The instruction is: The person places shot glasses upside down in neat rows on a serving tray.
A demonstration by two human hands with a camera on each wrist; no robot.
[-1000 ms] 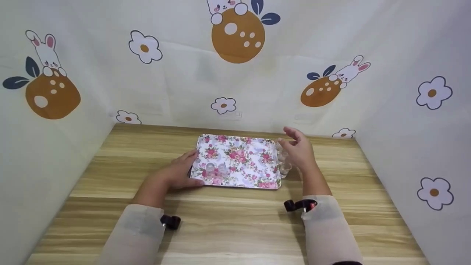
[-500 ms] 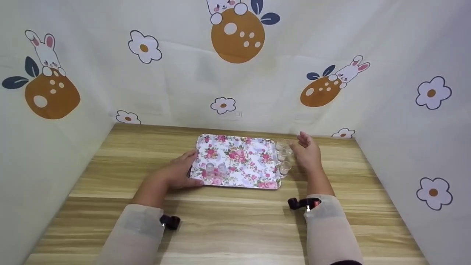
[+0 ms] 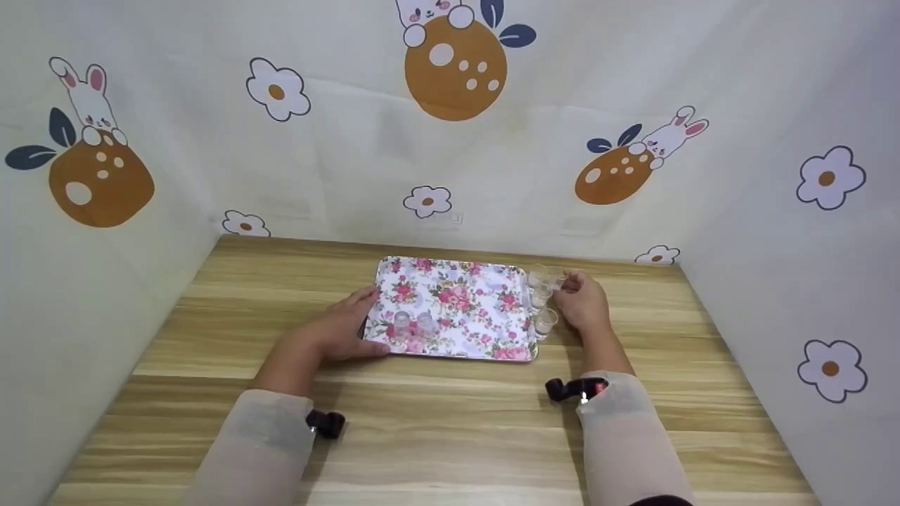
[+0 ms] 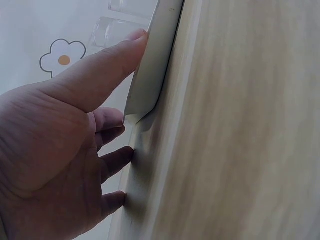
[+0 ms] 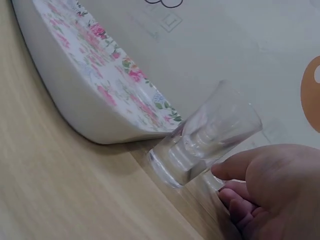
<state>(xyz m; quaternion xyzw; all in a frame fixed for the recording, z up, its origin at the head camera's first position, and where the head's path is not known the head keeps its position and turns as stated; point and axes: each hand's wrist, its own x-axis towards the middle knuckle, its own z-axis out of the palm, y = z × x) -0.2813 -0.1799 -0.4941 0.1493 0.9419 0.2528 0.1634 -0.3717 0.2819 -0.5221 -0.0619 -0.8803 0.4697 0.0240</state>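
Open tabletop in front; glasses and wall hem the tray
Room runs between the forearms to the tray's near edge. The left hand covers its near-left corner, beside two small glasses standing inside; clear glasses and the right hand obstruct its right side; the wall closes the back.

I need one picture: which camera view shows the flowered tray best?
The head view: the flowered tray shows almost whole, the left hand covering a bit of edge. The left wrist view shows its pale outside; the right wrist view, one flowered corner.
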